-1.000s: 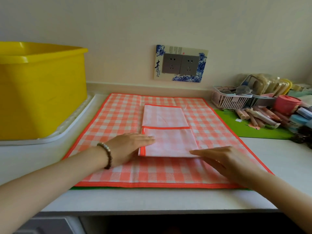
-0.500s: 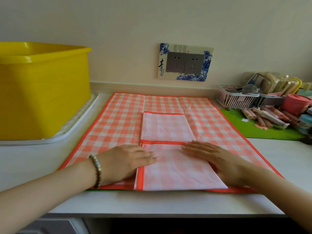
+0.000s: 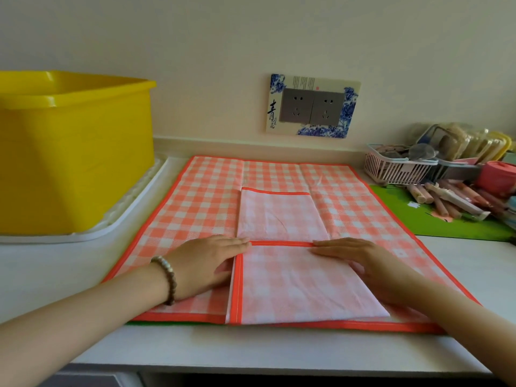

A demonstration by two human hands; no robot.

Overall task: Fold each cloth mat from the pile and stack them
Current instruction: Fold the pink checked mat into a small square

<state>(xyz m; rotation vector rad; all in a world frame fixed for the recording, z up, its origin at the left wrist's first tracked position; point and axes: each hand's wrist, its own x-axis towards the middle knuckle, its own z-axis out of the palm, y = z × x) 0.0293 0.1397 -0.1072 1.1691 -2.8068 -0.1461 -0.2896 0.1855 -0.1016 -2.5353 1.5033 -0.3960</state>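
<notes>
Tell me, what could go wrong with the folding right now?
1. The folded mat reaches the counter's front edge; a pull could drag it off.
2. The left hand and right hand lie flat by its top edge; pressing unevenly might crease or skew it.
3. It lies on the big mat, which could slide along.

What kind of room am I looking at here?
Probably a home kitchen or utility counter. A white countertop runs along a wall with a double wall socket, a yellow plastic tub sits on a white tray, and small baskets of household odds and ends crowd the right side.
</notes>
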